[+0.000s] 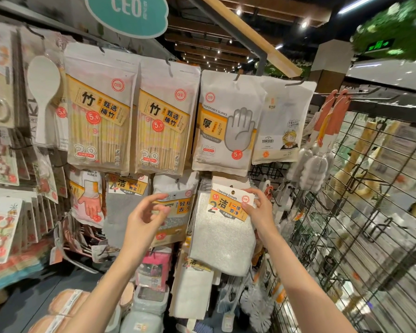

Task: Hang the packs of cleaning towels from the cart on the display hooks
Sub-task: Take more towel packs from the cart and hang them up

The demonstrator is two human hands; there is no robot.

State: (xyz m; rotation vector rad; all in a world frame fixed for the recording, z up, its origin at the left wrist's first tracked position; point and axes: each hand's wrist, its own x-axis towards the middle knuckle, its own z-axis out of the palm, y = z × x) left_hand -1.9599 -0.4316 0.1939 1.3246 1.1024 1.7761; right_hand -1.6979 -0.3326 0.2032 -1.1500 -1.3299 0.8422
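White, nubbly cloth fills the pack of cleaning towels (222, 227) that I hold up against the display. My right hand (258, 207) pinches the right edge of its orange-and-white header card, thumb on the front and fingers behind, so this grip is clamped on the pack. The pack hangs tilted slightly, its top level with the lower row of goods, just under the disposable gloves bag (226, 121). I cannot tell whether its hole sits on a hook.

My left hand (144, 217) hovers just left of the pack, fingers loosely curved and apart, holding nothing. It is in front of another towel pack (175, 212) with an orange label that already hangs on the display.

Above these, two bags of bamboo chopsticks (99, 109) hang side by side on the upper hooks. A white rice paddle (43, 92) hangs further left. To the right stands a black wire grid panel (360, 212), with bottle brushes (315, 164) hanging near its upper corner.
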